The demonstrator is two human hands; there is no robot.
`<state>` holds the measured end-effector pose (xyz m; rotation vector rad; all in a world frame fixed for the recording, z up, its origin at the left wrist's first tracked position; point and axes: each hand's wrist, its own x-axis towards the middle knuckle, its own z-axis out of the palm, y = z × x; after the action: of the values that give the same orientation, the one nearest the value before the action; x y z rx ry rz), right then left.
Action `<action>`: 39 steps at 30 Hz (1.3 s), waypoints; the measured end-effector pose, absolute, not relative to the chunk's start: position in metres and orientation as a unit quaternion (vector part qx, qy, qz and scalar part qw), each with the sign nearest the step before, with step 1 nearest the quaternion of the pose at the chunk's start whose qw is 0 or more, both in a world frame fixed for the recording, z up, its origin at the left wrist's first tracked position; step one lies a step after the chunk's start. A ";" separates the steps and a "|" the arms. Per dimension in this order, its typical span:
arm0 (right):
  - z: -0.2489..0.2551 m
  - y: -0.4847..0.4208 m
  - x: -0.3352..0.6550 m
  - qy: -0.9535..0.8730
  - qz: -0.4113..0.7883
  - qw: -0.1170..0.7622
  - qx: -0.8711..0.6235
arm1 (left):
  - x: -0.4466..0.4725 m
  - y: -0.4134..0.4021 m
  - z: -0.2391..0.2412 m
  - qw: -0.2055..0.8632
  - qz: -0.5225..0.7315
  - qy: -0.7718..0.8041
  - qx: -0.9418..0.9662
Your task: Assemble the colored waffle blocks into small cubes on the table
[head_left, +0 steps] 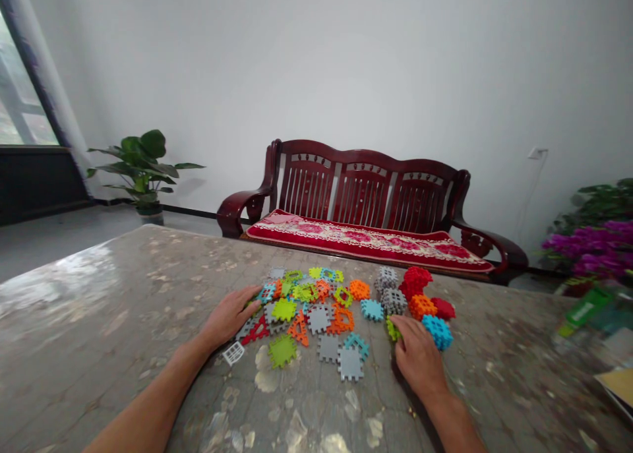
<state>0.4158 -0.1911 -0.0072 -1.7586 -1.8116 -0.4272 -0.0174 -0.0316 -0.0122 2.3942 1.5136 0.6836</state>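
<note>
Loose interlocking plastic tiles in several colours lie in a spread pile, with a green tile (pixel 283 351) and a grey tile (pixel 351 363) at its near side. My left hand (pixel 231 316) rests at the pile's left edge, fingers stretched apart, close to a blue lattice tile (pixel 267 292). My right hand (pixel 419 353) is right of the pile, its fingers closed on a green lattice tile (pixel 393 329) that they partly cover. Just beyond that hand stand stacks sorted by colour: a grey stack (pixel 394 301), an orange stack (pixel 422 305), a blue stack (pixel 437 332) and a red stack (pixel 415 280).
A patterned cover lies over the table (pixel 138 295). Behind it is a wooden bench (pixel 366 189) with a red cloth. Bottles (pixel 588 308) and a notebook-like item (pixel 617 390) sit at the right edge. Potted plants (pixel 143 166) stand on both sides.
</note>
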 end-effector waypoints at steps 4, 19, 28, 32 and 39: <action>-0.006 -0.192 0.406 -0.690 -0.158 0.304 -0.638 | -0.017 -0.032 -0.011 0.116 0.226 0.516 0.818; -0.003 -0.185 0.390 -0.668 -0.121 0.312 -0.665 | -0.017 -0.033 -0.013 0.115 0.240 0.515 0.815; 0.036 -0.133 0.351 -0.680 -0.117 0.176 -0.702 | -0.015 -0.035 -0.008 0.117 0.227 0.513 0.820; 0.052 -0.100 0.345 -0.694 -0.112 0.115 -0.702 | -0.015 -0.035 -0.008 0.116 0.232 0.518 0.815; 0.057 -0.067 0.344 -0.712 -0.088 0.017 -0.696 | -0.015 -0.036 -0.009 0.119 0.231 0.523 0.812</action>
<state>0.3442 -0.0670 0.0568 -2.1631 -2.2139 -0.2744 -0.0151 -0.0362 -0.0089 2.3741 1.5281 0.6748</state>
